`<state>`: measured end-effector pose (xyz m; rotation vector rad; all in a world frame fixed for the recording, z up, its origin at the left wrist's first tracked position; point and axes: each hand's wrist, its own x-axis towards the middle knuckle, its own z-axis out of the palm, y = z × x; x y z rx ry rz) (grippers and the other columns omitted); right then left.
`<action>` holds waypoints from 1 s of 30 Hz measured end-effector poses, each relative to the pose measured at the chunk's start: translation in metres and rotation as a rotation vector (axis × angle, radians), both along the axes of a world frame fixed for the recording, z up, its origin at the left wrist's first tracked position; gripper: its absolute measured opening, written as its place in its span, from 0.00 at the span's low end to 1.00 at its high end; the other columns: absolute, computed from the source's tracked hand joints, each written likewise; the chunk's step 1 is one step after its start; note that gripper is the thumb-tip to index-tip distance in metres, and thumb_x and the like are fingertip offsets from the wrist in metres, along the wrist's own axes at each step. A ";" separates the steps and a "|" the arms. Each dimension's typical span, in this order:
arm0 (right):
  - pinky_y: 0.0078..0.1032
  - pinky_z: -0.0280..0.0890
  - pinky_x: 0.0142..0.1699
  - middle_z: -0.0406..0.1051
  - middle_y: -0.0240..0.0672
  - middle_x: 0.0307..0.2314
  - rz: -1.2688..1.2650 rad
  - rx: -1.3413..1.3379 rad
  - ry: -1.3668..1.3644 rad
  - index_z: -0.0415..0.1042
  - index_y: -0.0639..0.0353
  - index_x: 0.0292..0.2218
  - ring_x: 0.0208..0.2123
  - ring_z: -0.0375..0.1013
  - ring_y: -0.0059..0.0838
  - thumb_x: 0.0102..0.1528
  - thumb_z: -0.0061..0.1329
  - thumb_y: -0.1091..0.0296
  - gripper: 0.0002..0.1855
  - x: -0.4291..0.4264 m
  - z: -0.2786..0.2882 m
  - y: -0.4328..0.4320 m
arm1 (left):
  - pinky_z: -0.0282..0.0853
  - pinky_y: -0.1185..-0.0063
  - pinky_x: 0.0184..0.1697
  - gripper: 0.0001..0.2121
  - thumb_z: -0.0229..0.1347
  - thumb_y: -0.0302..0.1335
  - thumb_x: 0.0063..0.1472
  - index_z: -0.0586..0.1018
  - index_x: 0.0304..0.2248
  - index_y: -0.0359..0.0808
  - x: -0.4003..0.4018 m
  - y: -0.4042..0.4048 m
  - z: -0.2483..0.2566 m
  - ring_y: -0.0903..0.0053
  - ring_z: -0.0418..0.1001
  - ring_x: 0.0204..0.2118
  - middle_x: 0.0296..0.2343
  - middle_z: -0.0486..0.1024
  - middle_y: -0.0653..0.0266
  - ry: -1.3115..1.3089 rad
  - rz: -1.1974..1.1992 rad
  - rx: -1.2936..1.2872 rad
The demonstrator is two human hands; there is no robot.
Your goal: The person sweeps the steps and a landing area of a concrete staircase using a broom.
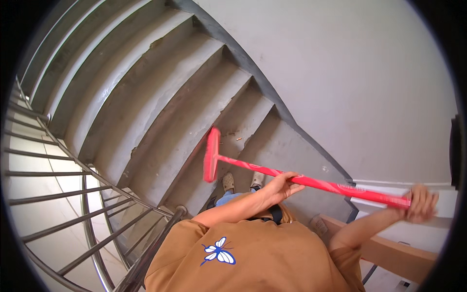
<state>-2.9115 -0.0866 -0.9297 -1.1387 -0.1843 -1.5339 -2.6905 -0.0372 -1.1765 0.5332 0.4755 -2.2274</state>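
Note:
A red broom (313,180) stretches across the view in front of me, its handle running from upper left to lower right. My right hand (423,204), slightly blurred, grips the end of the handle. Around the middle of the handle is my left hand (282,188), its thumb and fingers holding it loosely. The red broom head (211,155) hangs over the lower steps, beside a step edge; whether its bristles touch the concrete cannot be told. A cigarette butt (239,138) and dark crumbs of dirt lie on the step (255,115) just right of the head.
Concrete stairs (157,84) with chipped edges curve up to the left. A metal railing (98,179) borders them at left, and a pale wall (346,84) rises at right. My shoes (228,181) are below the broom. Near my right elbow is a brown cardboard-like box (401,252).

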 end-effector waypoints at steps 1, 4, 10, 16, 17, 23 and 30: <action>0.09 0.52 0.05 0.53 0.28 0.05 -0.014 0.062 0.014 0.48 0.57 0.12 0.01 0.51 0.14 0.41 0.40 0.74 0.14 0.002 -0.007 -0.013 | 0.65 0.76 0.34 0.04 0.43 0.23 0.47 0.64 0.24 0.31 0.002 0.002 -0.004 0.74 0.64 0.31 0.27 0.65 0.59 0.000 -0.017 0.009; 0.10 0.50 0.04 0.51 0.27 0.04 0.106 0.167 0.009 0.49 0.57 0.13 0.01 0.47 0.13 0.46 0.36 0.69 0.14 0.017 -0.038 -0.054 | 0.64 0.77 0.35 0.05 0.41 0.22 0.48 0.64 0.25 0.29 0.005 0.002 -0.025 0.71 0.65 0.30 0.25 0.65 0.58 0.021 0.059 0.181; 0.08 0.47 0.04 0.44 0.22 0.00 0.207 0.262 0.016 0.45 0.52 0.09 0.00 0.42 0.11 0.49 0.28 0.65 0.19 0.048 -0.091 -0.082 | 0.63 0.77 0.35 0.03 0.42 0.20 0.45 0.65 0.23 0.30 0.020 -0.001 -0.066 0.72 0.65 0.29 0.24 0.65 0.60 0.055 0.271 0.320; 0.08 0.45 0.04 0.43 0.21 0.00 0.004 0.309 0.150 0.45 0.51 0.08 0.00 0.40 0.11 0.49 0.28 0.67 0.19 0.030 -0.080 -0.084 | 0.63 0.76 0.35 0.02 0.42 0.20 0.45 0.64 0.23 0.31 -0.006 -0.030 -0.087 0.73 0.65 0.28 0.23 0.65 0.62 0.087 0.298 0.174; 0.08 0.45 0.04 0.43 0.21 0.00 0.006 0.304 0.156 0.45 0.51 0.08 0.00 0.40 0.11 0.49 0.28 0.67 0.19 0.025 -0.079 -0.084 | 0.63 0.75 0.35 0.02 0.42 0.20 0.45 0.63 0.23 0.32 -0.011 -0.035 -0.087 0.73 0.65 0.29 0.23 0.65 0.63 0.056 0.298 0.154; 0.09 0.41 0.06 0.42 0.21 0.02 -0.302 0.419 0.199 0.44 0.50 0.09 0.01 0.38 0.12 0.48 0.29 0.67 0.19 -0.022 -0.084 -0.078 | 0.64 0.78 0.33 0.02 0.42 0.20 0.46 0.64 0.22 0.30 -0.048 -0.069 -0.087 0.76 0.64 0.24 0.20 0.65 0.63 -0.003 0.221 0.063; 0.11 0.40 0.09 0.41 0.22 0.03 -0.643 0.658 0.274 0.44 0.51 0.09 0.03 0.38 0.12 0.48 0.30 0.65 0.19 -0.073 -0.115 -0.078 | 0.64 0.78 0.32 0.03 0.41 0.23 0.46 0.64 0.22 0.32 -0.098 -0.111 -0.130 0.76 0.65 0.23 0.20 0.65 0.63 -0.257 0.097 0.006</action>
